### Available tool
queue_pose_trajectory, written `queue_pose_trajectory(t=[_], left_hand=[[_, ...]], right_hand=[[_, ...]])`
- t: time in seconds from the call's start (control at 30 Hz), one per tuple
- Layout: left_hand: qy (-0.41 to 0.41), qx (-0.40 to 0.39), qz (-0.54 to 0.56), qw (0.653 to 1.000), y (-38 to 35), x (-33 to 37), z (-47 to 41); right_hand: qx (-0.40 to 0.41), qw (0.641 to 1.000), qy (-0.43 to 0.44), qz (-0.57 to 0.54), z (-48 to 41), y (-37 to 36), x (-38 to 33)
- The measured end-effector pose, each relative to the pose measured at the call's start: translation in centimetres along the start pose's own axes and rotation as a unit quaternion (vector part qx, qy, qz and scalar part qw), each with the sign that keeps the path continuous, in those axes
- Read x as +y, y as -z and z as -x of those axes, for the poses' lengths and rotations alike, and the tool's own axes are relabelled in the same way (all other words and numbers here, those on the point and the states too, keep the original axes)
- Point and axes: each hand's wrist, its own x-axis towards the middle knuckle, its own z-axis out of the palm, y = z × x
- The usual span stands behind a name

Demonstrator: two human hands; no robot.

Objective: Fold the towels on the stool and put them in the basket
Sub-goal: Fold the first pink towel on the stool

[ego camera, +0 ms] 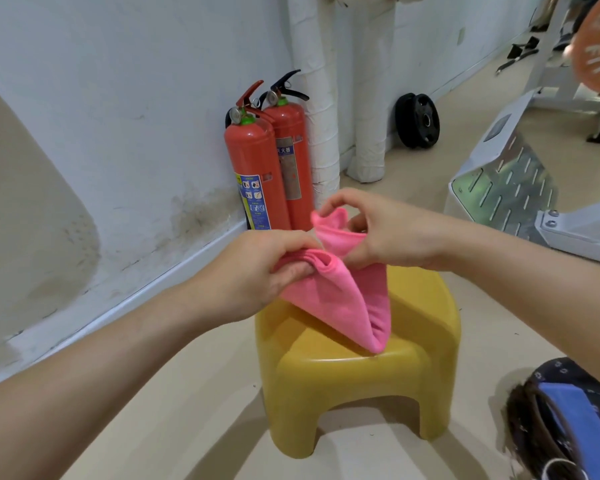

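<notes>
A pink towel [343, 299] hangs folded over the yellow plastic stool [354, 375], its lower fold resting on the seat. My left hand [257, 271] grips the towel's bunched left edge. My right hand [385, 230] pinches the upper corners of the same towel, held just above the stool. A dark patterned basket [548, 441] sits on the floor at the lower right, with a blue towel [568, 410] lying in it.
Two red fire extinguishers [264, 168] stand against the white wall behind the stool. White wrapped pipes [371, 98] rise beside them. A black weight plate [418, 121] leans on the wall. A metal gym machine base [520, 188] stands to the right.
</notes>
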Motion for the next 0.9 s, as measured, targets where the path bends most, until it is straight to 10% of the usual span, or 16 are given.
queue_pose_trajectory(t=[0.37,0.67,0.9], left_hand=[[-0.039,0.147,-0.079,0.985,0.9,0.0,0.2],[-0.015,0.05,-0.037,0.998,2.0,0.8,0.4],[0.083,0.148,0.077,0.982,2.0,0.9,0.1]], right_hand=[[-0.005,0.995,0.025,-0.093,0.7,-1.1,-1.7],[0.038,0.994,0.102,-0.018,1.4,-1.1,-3.4],[-0.048,0.969,0.01,-0.241,1.1,-0.1,-3.8]])
